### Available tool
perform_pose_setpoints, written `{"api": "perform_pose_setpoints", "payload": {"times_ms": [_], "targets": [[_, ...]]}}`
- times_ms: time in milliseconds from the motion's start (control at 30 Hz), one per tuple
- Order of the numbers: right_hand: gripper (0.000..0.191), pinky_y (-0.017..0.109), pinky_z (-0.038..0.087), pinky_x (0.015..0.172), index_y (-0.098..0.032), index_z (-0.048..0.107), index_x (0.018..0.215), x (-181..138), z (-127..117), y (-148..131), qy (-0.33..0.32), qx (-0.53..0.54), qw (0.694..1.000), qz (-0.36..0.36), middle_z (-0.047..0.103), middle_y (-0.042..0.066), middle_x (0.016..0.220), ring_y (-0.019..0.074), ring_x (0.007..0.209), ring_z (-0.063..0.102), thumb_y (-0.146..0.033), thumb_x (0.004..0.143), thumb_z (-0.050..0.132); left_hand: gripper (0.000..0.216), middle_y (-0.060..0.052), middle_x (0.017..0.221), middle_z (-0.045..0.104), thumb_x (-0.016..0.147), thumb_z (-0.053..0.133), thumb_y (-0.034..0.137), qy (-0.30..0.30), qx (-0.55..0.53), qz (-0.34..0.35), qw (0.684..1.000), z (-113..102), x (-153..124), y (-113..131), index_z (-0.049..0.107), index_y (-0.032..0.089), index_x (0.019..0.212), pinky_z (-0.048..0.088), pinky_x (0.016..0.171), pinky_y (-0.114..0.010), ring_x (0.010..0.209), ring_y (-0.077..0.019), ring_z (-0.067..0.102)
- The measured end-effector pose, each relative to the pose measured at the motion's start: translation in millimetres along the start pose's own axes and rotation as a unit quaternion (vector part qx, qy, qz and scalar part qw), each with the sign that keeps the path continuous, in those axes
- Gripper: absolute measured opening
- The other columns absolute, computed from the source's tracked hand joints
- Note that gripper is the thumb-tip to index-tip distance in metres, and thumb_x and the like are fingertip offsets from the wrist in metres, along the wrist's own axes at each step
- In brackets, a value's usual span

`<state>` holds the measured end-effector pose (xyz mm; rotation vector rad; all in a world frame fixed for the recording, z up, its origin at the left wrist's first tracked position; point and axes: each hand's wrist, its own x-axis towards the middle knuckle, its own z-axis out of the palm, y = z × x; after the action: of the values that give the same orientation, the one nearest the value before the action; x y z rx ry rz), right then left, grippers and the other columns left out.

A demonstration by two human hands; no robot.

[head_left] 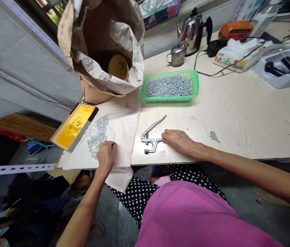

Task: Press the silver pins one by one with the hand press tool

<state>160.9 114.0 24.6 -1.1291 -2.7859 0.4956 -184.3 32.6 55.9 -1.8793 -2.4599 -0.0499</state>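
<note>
A pile of small silvery metal pieces point(99, 135) lies spread on a white cloth point(124, 127) at the left. Beside the pile's lower right edge is my left hand point(107, 155), fingers curled together over the cloth; whatever they hold, if anything, is hidden. My right hand point(178, 141) rests low on the table with its fingers closed on the handle end of grey snap pliers point(153, 140). The pliers lie with their other handle spread upward and their jaw, with a red bit in it, facing left. Nothing shows between the jaws.
Behind the pliers stands a green plastic basket point(170, 99) filled with small metal pieces. A large paper sack point(95, 89) with a yellow round object inside is at back left, near a yellow-topped box point(74, 127). A kettle point(191, 31), metal cup point(177, 56) and tissue pack point(237, 56) stand behind.
</note>
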Motion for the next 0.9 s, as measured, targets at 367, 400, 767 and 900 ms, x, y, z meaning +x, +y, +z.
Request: {"api": "perform_pose_setpoints", "payload": {"times_ms": [367, 400, 767, 900], "targets": [[0.018, 0.033, 0.023, 0.06, -0.017, 0.063, 0.097, -1.5, 8.4, 7.9, 0.035, -0.024, 0.999, -0.008, 0.064, 0.009, 0.094, 0.0182, 0.074, 0.05, -0.019, 0.101, 0.045, 0.022, -0.01, 0.097, 0.067, 0.097, 0.047, 0.015, -0.044, -0.122, 0.175, 0.976, 9.8, -20.3, 73.1, 0.068, 0.019, 0.1, 0.051, 0.084, -0.038, 0.097, -0.0276, 0.062], [0.018, 0.033, 0.023, 0.06, -0.017, 0.063, 0.098, -1.4, 8.4, 7.6, 0.033, -0.026, 0.999, -0.007, 0.064, 0.009, 0.095, 0.0185, 0.075, 0.05, -0.018, 0.101, 0.045, 0.024, -0.011, 0.097, 0.065, 0.097, 0.044, 0.011, -0.051, -0.095, 0.191, 0.976, 12.6, -24.2, 76.8, 0.067, 0.019, 0.101, 0.051, 0.084, -0.038, 0.098, -0.0283, 0.06], [0.027, 0.037, 0.025, 0.072, -0.017, 0.063, 0.101, -9.7, 19.0, 10.6, 0.073, -0.083, 0.991, -0.075, 0.066, 0.008, 0.095, 0.0199, 0.079, 0.05, -0.008, 0.104, 0.038, 0.02, -0.006, 0.08, 0.07, 0.089, 0.064, 0.034, -0.112, -0.34, 0.006, 0.934, 12.8, -29.0, 83.4, 0.074, 0.017, 0.094, 0.053, 0.073, -0.034, 0.074, -0.0209, 0.065], [0.03, 0.037, 0.023, 0.07, -0.016, 0.063, 0.1, -17.3, 17.6, 7.1, 0.11, -0.12, 0.982, -0.1, 0.066, 0.006, 0.09, 0.0188, 0.074, 0.048, -0.007, 0.105, 0.036, 0.043, 0.001, 0.061, 0.064, 0.072, 0.077, 0.052, -0.157, -0.512, -0.111, 0.837, 13.5, -29.5, 100.5, 0.076, 0.012, 0.09, 0.044, 0.056, -0.026, 0.054, -0.013, 0.054]]}}
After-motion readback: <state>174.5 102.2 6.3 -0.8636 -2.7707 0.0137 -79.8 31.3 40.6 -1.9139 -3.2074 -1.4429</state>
